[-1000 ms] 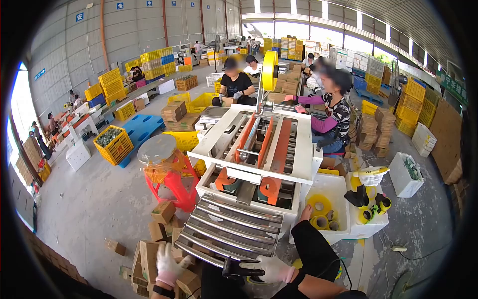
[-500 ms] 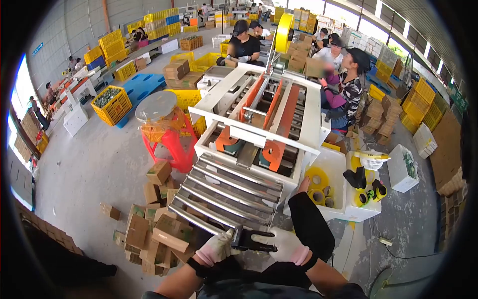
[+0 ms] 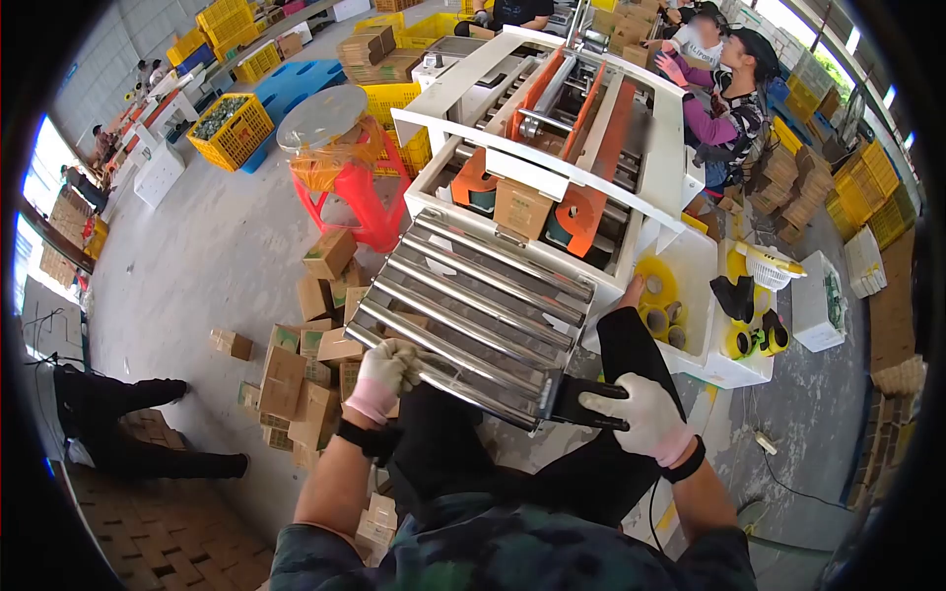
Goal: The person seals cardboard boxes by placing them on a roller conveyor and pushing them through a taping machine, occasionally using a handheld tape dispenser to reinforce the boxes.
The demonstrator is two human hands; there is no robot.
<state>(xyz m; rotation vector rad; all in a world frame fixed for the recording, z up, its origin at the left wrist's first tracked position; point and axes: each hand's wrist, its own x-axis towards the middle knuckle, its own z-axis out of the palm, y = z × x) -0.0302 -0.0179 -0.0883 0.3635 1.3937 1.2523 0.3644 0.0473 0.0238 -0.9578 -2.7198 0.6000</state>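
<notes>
In my right hand (image 3: 641,414) is a black handheld device (image 3: 581,399), boxy at its left end, held by its dark handle. The device sits at the front right corner of the roller conveyor (image 3: 473,320). My left hand (image 3: 389,366) is closed, fingers curled, beside the front left rollers; nothing shows sticking out of it. Both hands wear white gloves. A small brown carton (image 3: 522,209) stands between the orange belt guards at the near end of the white carton-sealing machine (image 3: 572,182).
Small cartons (image 3: 286,382) lie piled on the floor left of the rollers. A red stool (image 3: 360,202) stands behind them. Right of my leg is a white foam box (image 3: 700,261) with tape rolls. A co-worker (image 3: 729,108) is beside the machine; another person's legs (image 3: 148,414) show at left.
My left hand has left the black device and moved left, its fingers now curled. The device has shifted right in my right hand. A carton now shows in the machine. The view has tilted down.
</notes>
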